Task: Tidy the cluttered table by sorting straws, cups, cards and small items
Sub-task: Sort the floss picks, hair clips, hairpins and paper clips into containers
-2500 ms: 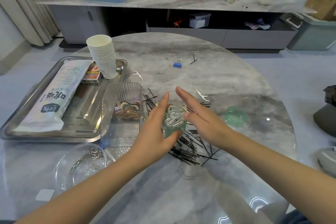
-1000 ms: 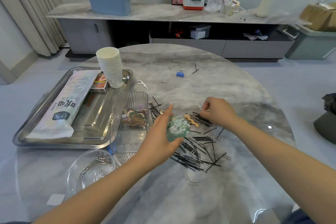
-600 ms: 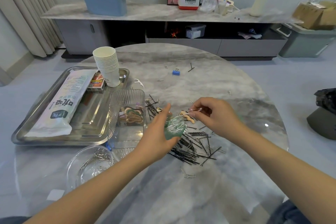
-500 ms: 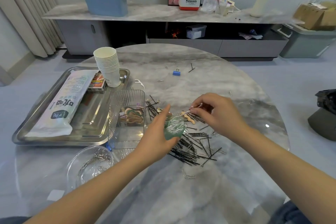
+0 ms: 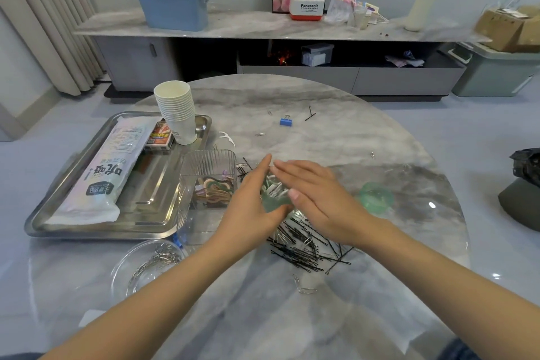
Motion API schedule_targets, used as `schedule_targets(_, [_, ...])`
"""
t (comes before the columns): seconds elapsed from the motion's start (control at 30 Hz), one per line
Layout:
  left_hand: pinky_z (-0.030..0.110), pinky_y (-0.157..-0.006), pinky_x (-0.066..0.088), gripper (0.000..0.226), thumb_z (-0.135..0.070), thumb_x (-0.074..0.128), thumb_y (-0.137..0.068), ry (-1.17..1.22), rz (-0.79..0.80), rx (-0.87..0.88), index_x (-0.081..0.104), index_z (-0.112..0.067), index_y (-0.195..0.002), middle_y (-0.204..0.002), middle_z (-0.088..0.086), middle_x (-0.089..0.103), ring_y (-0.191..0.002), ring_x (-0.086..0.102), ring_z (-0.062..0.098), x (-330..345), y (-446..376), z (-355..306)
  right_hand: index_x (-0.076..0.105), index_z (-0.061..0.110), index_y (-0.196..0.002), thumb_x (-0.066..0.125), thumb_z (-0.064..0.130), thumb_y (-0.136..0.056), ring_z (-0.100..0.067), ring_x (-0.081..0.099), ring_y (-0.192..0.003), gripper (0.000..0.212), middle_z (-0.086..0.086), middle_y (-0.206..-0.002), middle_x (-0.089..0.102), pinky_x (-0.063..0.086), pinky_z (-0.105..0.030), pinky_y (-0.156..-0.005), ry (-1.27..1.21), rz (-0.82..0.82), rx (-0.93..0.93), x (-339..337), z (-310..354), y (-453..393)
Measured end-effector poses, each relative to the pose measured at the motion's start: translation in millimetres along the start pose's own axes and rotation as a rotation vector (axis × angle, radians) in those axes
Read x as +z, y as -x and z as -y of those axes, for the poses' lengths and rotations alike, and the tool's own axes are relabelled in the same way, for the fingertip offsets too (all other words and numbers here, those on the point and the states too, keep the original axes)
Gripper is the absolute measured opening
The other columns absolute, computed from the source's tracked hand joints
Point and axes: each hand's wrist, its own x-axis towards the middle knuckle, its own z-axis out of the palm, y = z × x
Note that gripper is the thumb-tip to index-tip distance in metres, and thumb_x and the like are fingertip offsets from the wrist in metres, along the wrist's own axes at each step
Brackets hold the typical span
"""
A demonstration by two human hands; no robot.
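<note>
My left hand (image 5: 251, 207) grips a small green translucent jar (image 5: 273, 197) holding several white floss picks, above the middle of the round marble table (image 5: 336, 155). My right hand (image 5: 318, 193) lies flat with straight fingers over the jar's mouth. Black hairpins (image 5: 304, 245) are strewn on the table under both hands. The jar's green lid (image 5: 375, 199) lies to the right. One white floss pick (image 5: 228, 137) lies near the tray.
A steel tray (image 5: 146, 213) at left bears a straw pack (image 5: 102, 172), a card box (image 5: 159, 137) and stacked paper cups (image 5: 176, 109). A clear ribbed box (image 5: 209, 184) holds hair ties. A glass bowl (image 5: 146, 266) has paper clips. A blue binder clip (image 5: 285, 121) lies farther back.
My right hand carried a white floss pick from the table to the jar, let it go, and now lies flat over the jar's mouth. My left hand kept hold of the jar.
</note>
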Motion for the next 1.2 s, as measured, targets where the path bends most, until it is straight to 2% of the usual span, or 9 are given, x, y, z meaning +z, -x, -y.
schedule_targets(0.13, [-0.007,-0.094,0.018,0.082,-0.023,0.071,-0.081,-0.018,-0.047,0.038,0.025,-0.021,-0.148,-0.145,-0.012,0.037,-0.131,0.031,-0.004,-16,-6,-8,0.015,0.038,-0.144,0.027,0.037,-0.095,0.004,0.011,-0.142,0.05,0.024,-0.151,0.02,0.011,-0.025,-0.116,-0.232,0.05,0.04,-7,11,-14])
schedule_targets(0.3, [-0.001,-0.094,0.023,0.083,-0.022,0.071,-0.082,-0.042,-0.147,0.017,0.022,-0.024,-0.149,-0.143,-0.011,0.036,-0.122,0.034,-0.005,-56,-24,-14,0.045,0.03,-0.137,0.036,0.021,-0.099,0.007,0.04,-0.127,0.039,0.016,-0.137,0.049,0.032,-0.009,-0.102,-0.616,-0.187,0.195,-16,24,-67])
schedule_targets(0.37, [0.003,-0.096,0.021,0.082,-0.02,0.07,-0.083,-0.069,-0.168,-0.003,0.021,-0.025,-0.149,-0.145,-0.011,0.034,-0.123,0.031,-0.005,-68,-32,-13,0.055,0.021,-0.128,0.04,0.017,-0.1,0.0,0.053,-0.11,0.032,0.009,-0.123,0.06,0.04,-0.01,-0.087,-0.539,-0.268,0.282,-5,11,-88])
schedule_targets(0.47, [0.011,-0.099,0.024,0.081,-0.018,0.069,-0.083,-0.088,-0.214,-0.026,0.023,-0.023,-0.149,-0.147,-0.007,0.034,-0.127,0.034,0.001,-92,-57,-2,0.063,0.016,-0.116,0.049,0.016,-0.096,-0.004,0.053,-0.086,0.025,0.002,-0.109,0.065,0.039,-0.012,-0.068,-0.316,-0.212,0.417,21,-17,-142])
schedule_targets(0.63, [0.02,-0.104,0.032,0.083,-0.014,0.069,-0.08,-0.053,-0.268,-0.073,0.024,-0.024,-0.149,-0.145,-0.005,0.037,-0.127,0.038,0.006,-107,-91,18,0.07,0.014,-0.101,0.061,0.023,-0.089,-0.01,0.058,-0.083,0.018,0.0,-0.099,0.07,0.045,-0.024,-0.073,-0.176,-0.047,0.541,71,-50,-198])
schedule_targets(0.77, [0.016,-0.104,0.027,0.086,-0.013,0.07,-0.079,-0.07,-0.269,-0.094,0.022,-0.024,-0.149,-0.148,-0.006,0.035,-0.132,0.034,0.006,-108,-108,37,0.071,0.011,-0.095,0.064,0.027,-0.086,-0.022,0.063,-0.087,0.019,-0.004,-0.092,0.069,0.048,-0.03,-0.071,-0.081,-0.013,0.632,99,-62,-232])
schedule_targets(0.9, [0.019,-0.109,0.025,0.088,-0.014,0.071,-0.079,-0.081,-0.253,-0.117,0.02,-0.024,-0.15,-0.151,-0.006,0.03,-0.135,0.03,0.007,-108,-115,53,0.047,0.013,-0.051,0.063,0.018,-0.084,-0.026,0.047,-0.059,0.037,-0.004,-0.052,0.043,0.04,-0.03,-0.057,0.038,0.061,0.671,117,-72,-249])
schedule_targets(1.07, [0.017,-0.102,0.027,0.089,-0.016,0.071,-0.078,-0.057,-0.255,-0.161,0.02,-0.025,-0.15,-0.147,-0.008,0.034,-0.131,0.036,0.007,-107,-116,65,0.052,0.004,-0.074,0.052,0.008,-0.089,-0.032,0.057,-0.082,0.016,-0.011,-0.082,0.056,0.043,-0.034,-0.067,0.114,0.196,0.689,117,-67,-260])
schedule_targets(1.2, [0.017,-0.1,0.027,0.089,-0.017,0.072,-0.079,-0.062,-0.247,-0.17,0.019,-0.024,-0.15,-0.147,-0.008,0.034,-0.13,0.036,0.006,-106,-112,63,0.04,0.011,-0.063,0.055,0.019,-0.09,-0.025,0.051,-0.075,0.032,-0.003,-0.065,0.043,0.04,-0.029,-0.058,0.129,0.315,0.674,110,-66,-251])
